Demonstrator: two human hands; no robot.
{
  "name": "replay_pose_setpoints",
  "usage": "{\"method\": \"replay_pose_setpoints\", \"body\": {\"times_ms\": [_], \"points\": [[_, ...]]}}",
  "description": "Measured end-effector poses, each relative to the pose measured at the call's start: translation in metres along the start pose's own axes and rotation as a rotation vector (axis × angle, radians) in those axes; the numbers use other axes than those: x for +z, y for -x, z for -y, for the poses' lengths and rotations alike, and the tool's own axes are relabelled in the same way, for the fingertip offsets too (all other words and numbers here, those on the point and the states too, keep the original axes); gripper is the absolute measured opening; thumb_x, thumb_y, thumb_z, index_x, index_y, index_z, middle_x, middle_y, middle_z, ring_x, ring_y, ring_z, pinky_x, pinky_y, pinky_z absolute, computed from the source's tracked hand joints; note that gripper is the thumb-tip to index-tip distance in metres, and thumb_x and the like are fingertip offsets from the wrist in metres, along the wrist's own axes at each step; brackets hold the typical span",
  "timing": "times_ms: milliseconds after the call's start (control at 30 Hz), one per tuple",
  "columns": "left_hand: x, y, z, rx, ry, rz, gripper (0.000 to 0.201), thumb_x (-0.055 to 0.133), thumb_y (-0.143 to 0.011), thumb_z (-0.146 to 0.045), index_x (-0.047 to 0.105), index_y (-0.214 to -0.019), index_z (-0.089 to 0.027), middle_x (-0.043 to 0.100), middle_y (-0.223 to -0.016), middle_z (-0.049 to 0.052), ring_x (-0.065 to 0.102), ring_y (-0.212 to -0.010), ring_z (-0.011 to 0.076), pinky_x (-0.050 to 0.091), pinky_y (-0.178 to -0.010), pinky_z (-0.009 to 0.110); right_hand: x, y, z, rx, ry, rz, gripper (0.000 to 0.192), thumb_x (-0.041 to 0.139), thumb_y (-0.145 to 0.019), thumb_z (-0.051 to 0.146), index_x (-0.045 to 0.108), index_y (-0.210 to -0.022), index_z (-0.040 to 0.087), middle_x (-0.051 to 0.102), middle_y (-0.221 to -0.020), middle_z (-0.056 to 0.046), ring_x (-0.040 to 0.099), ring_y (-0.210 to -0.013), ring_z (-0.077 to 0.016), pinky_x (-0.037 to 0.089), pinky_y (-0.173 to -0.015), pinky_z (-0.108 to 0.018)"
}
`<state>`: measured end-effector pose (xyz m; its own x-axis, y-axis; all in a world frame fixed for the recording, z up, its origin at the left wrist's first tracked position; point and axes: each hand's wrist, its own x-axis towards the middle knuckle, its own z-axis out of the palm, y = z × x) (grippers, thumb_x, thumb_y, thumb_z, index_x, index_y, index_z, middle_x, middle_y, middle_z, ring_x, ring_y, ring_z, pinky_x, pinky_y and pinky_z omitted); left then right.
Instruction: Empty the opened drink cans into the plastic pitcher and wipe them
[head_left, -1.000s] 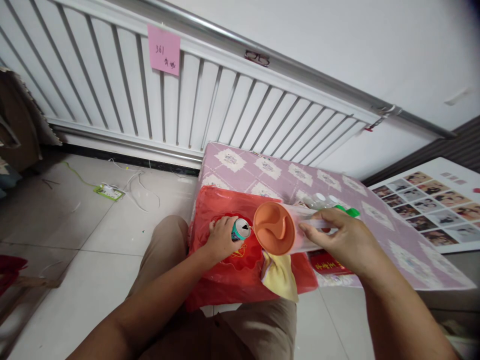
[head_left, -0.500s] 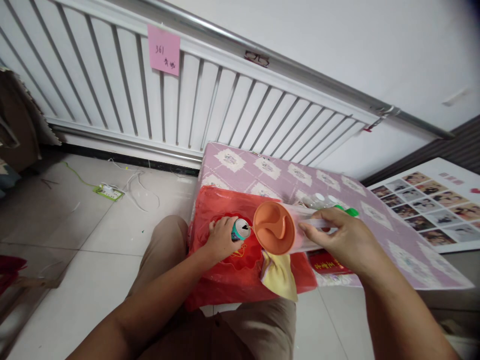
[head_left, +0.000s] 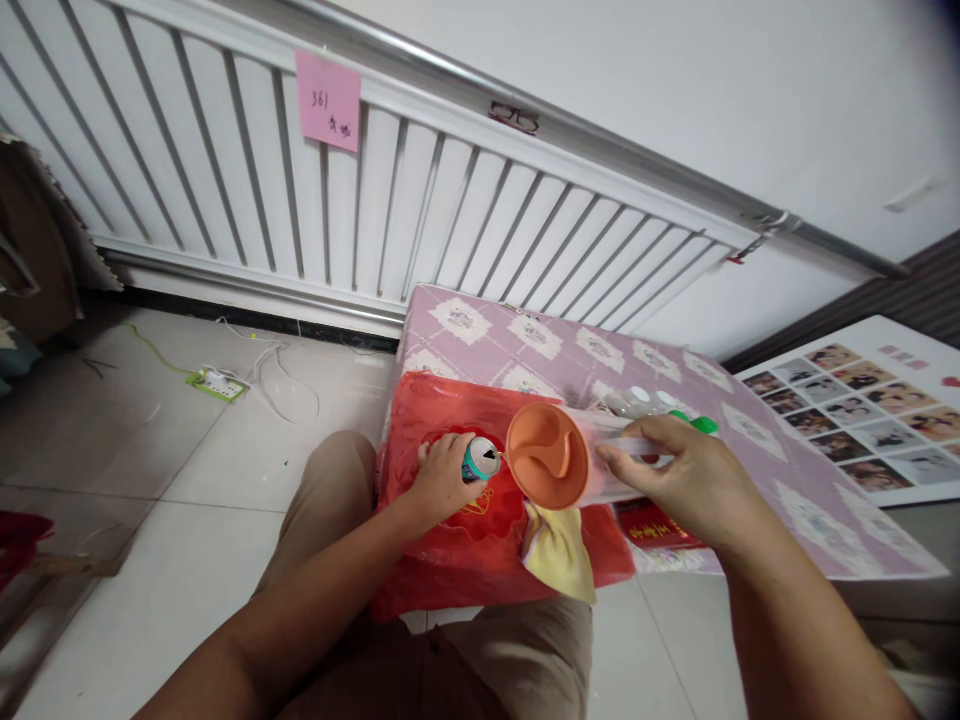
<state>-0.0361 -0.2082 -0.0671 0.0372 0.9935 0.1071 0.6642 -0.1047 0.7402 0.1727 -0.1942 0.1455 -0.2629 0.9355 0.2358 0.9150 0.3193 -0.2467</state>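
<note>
The left hand (head_left: 442, 478) is wrapped round an opened can (head_left: 481, 459) standing on the red bag (head_left: 457, 535). Just beside it, the right hand (head_left: 679, 482) grips a tilted orange-capped jug (head_left: 547, 456). Pouring looks close; the spout needs lining up over the can's mouth.

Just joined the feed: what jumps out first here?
An orange cup lies tipped, mouth toward the camera, in the right hand at the table's near edge. Beside it, the left hand wraps an opened teal can above a red plastic bag.
</note>
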Motion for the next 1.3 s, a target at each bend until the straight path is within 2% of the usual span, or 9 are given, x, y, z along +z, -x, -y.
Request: {"method": "replay_pose_setpoints", "body": {"times_ms": [600,1133,1300], "points": [[0.0013,-0.0002,0.0010,-0.004,0.007,0.002,0.065,0.071,-0.075,-0.034,0.045,-0.134,-0.027,0.058,-0.134,0.008,0.050,-0.127,0.0292,0.030,-0.111,0.049,-0.0001,-0.0011,0.0004,0.012,0.000,0.024,0.032,0.060,-0.072,0.054,0.063,-0.068,0.022,0.068,-0.072,-0.007,0.060,-0.066,-0.0223,0.043,-0.059,-0.034],[0.0042,-0.0014,0.0064,0.066,0.078,-0.029,0.062,0.071,-0.075,-0.032,0.047,-0.132,-0.023,0.059,-0.130,0.008,0.052,-0.124,0.0276,0.039,-0.108,0.043,-0.0009,-0.0006,0.0019,0.014,0.005,0.014,0.031,0.060,-0.071,0.053,0.062,-0.067,0.022,0.067,-0.069,-0.007,0.059,-0.063,-0.0206,0.041,-0.053,-0.031],[0.0040,-0.0016,0.0065,0.083,0.095,-0.036,0.062,0.071,-0.074,-0.029,0.048,-0.131,-0.022,0.060,-0.128,0.009,0.052,-0.124,0.0286,0.040,-0.108,0.044,-0.0004,-0.0006,0.0024,0.012,0.012,0.006,0.032,0.060,-0.071,0.053,0.063,-0.067,0.022,0.067,-0.070,-0.008,0.059,-0.062,-0.0205,0.041,-0.055,-0.032]]}}
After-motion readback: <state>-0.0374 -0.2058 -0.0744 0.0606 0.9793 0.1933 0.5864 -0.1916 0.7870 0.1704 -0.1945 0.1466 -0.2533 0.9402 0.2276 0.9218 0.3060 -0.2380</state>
